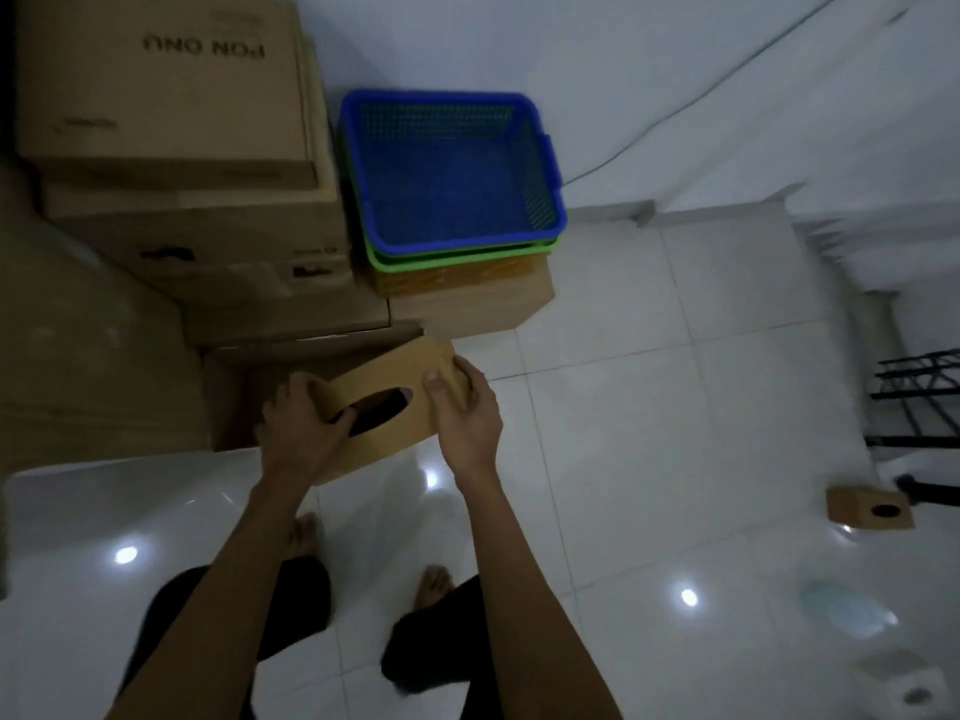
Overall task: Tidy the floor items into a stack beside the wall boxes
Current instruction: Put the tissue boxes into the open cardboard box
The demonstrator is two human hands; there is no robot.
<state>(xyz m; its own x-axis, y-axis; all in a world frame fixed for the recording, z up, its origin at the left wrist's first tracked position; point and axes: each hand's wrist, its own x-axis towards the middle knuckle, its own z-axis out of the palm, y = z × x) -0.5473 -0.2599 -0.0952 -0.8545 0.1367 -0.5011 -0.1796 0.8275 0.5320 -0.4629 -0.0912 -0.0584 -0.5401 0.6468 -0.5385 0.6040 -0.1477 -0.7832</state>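
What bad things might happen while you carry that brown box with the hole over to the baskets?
1. The brown box is held only at its ends by the left hand and right hand, so it might slip or get squashed.
2. The floor is shiny and the feet are bare, so a slip is possible.
3. The blue basket tops a tall pile of baskets; bumping it may topple them.

I hold a brown box with oval hole, tilted, mid-frame; a second small box lies on the floor at right.
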